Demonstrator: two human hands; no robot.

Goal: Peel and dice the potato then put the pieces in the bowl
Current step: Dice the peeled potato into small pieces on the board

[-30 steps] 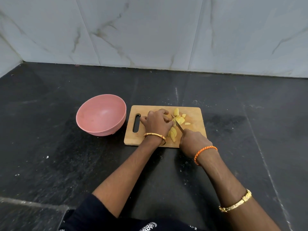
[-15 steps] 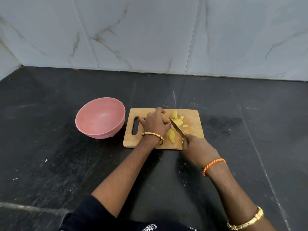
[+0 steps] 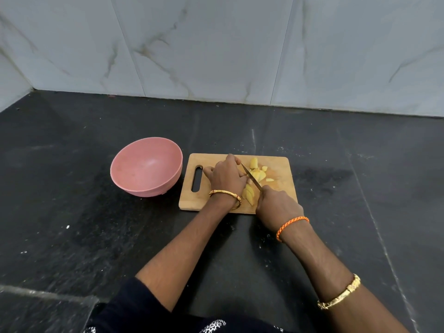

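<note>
Right hand (image 3: 276, 203) grip wraps knife (image 3: 251, 176), blade lowered into potato pieces (image 3: 257, 175), left hand (image 3: 225, 176) steadying them

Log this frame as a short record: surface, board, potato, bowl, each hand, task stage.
surface: dark counter, marble wall behind
board: wooden board, handle slot on its left
potato: peeled yellow pieces on the board, some still long slices
bowl: pink bowl left of the board, nothing visible inside
left hand: left hand steadies the potato, fingers curled
right hand: right hand grips the knife, blade across the pieces
stage: dicing under way; no pieces in the bowl yet
</note>
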